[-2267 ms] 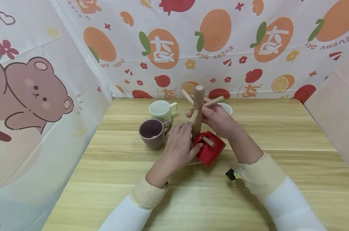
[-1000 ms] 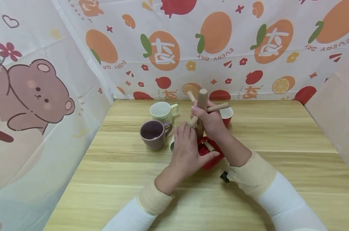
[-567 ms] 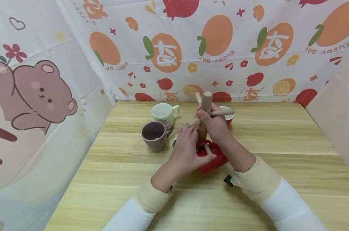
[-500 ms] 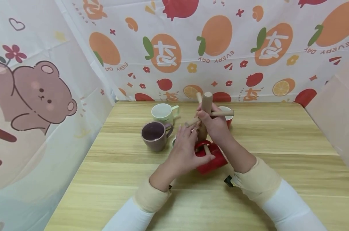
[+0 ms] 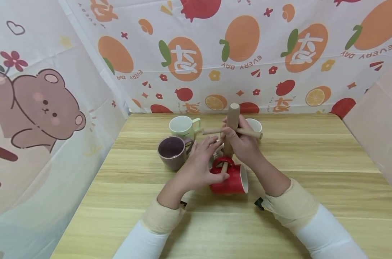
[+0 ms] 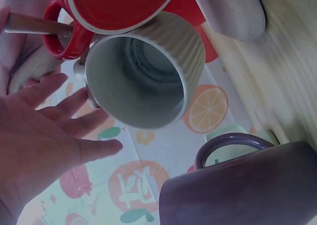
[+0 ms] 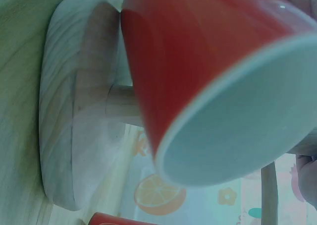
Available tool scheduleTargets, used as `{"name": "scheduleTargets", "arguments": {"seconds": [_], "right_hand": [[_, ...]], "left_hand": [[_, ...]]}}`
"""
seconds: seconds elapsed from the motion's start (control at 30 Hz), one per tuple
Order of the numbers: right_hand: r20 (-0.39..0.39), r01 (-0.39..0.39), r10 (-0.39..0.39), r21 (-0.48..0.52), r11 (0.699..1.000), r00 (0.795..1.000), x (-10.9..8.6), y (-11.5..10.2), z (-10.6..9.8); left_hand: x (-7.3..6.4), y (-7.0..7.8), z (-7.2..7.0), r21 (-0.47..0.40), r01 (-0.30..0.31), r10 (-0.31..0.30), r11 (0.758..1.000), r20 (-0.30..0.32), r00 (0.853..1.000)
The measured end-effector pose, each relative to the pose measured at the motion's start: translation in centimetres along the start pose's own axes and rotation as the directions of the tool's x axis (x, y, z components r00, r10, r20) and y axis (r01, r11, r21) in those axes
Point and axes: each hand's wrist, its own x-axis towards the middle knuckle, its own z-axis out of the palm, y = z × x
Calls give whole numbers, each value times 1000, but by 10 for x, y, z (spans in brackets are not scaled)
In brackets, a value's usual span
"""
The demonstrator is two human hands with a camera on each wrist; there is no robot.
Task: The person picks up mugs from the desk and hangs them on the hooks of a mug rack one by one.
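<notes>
From where I stand, the firm grip is the right hand [image 5: 246,144]: its fingers curl round the post of a wooden mug stand [image 5: 233,116], right where the upper pegs branch off. The left hand [image 5: 197,167] has no mug in its grip; the fingers are spread and nearly straight, the thumb at the tip of a low peg [image 5: 225,167].

Just below the right grip, a red mug [image 5: 229,183] hangs on that peg by its handle, tipped sideways with its mouth to the right. Close by the left fingertips is a ribbed white cup [image 6: 143,81], also tilted; I can't tell how it is held up. One bare peg [image 5: 212,131] reaches out left from the right grip.

Farther out, left of the left hand, a purple mug [image 5: 170,154] stands upright on the table [image 5: 312,201], a pale green mug [image 5: 180,126] behind it. Beyond the right grip, a second red cup [image 5: 256,126] is partly hidden.

I'd say the step in hand is steadying the partly loaded stand. The next move probably calls for the right grip as anchor while the left takes a standing mug, handle free for the bare peg.
</notes>
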Motion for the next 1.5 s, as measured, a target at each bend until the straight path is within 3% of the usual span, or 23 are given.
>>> {"name": "scheduleTargets", "arguments": {"seconds": [0.23,0.47,0.73,0.9,1.13,1.27,1.5], "right_hand": [[19,62,-61,-74,995,998,-5,0,-1],[24,53,-51,-121,991,998,-8,-1,0],[-22,150,-163,-286,947,986,-10,3,-1],[-45,112,-129,-275,955,991,-10,4,-2],[-8,131,-139,-276,952,990,-10,4,-4],[22,137,-136,-246,959,991,-10,4,-6],[71,133,-118,-268,954,990,-9,2,-12]], "left_hand": [[0,-2,-3,20,-59,60,998,-24,998],[-2,-4,-5,-50,-66,66,997,0,998],[-3,-6,-6,-123,-49,53,991,32,998],[-1,-8,-7,-146,-59,65,988,40,997],[2,-10,-8,-181,-61,72,982,55,996],[3,-9,-5,-161,-80,86,984,31,996],[8,-6,6,-106,-136,127,985,-88,988]]}}
